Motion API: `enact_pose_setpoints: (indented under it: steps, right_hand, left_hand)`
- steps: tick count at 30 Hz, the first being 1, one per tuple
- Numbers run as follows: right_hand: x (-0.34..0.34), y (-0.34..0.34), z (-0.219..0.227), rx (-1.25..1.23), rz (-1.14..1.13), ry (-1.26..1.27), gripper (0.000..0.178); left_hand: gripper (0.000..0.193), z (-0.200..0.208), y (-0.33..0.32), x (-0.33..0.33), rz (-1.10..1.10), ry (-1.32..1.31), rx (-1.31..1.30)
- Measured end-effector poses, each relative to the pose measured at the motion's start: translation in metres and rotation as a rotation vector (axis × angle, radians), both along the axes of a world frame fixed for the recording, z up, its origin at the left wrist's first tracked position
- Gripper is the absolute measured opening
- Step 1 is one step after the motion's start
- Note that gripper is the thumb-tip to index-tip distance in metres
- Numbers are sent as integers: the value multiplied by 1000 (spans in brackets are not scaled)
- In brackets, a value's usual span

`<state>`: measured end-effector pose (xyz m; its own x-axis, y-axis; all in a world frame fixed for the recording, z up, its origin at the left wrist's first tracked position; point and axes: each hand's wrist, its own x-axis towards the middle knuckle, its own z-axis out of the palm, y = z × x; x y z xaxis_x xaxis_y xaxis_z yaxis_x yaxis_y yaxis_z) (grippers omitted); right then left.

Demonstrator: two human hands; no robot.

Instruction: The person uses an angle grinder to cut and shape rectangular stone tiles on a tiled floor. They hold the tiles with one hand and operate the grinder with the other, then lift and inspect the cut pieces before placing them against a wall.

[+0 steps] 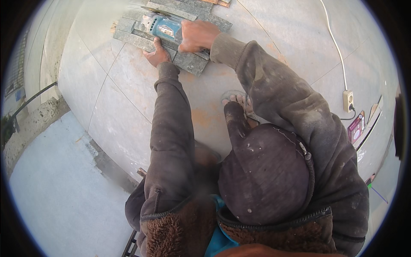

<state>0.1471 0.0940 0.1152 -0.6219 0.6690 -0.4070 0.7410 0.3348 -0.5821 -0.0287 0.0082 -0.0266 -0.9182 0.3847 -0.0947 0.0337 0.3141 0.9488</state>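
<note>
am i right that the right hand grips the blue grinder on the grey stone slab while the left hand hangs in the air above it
Not quite. The head view shows the left hand pressed flat on the grey stone slab, holding it down, not hanging in the air. The rest holds: the right hand grips the blue grinder on that slab.

Right hand covers the rear body of the blue angle grinder; grip and switch hidden. Grinder disc edge too blurred to resolve. Stone slab is partly cut off at the top edge. Left hand: palm hidden, pressed flat on the slab. Bare foot mostly hidden behind the knee.
</note>
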Motion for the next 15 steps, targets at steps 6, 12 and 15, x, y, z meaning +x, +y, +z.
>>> enact_pose_setpoints:
  steps: [6,12,15]
  right_hand:
    - [-1,2,-3,14,8,1,53]
    - [13,-5,1,14,7,33,52]
    - [22,-7,1,10,1,18,53]
  left_hand:
    - [95,0,1,0,8,11,-40]
    - [91,8,2,5,11,8,-26]
    - [90,18,5,16,39,4,-95]
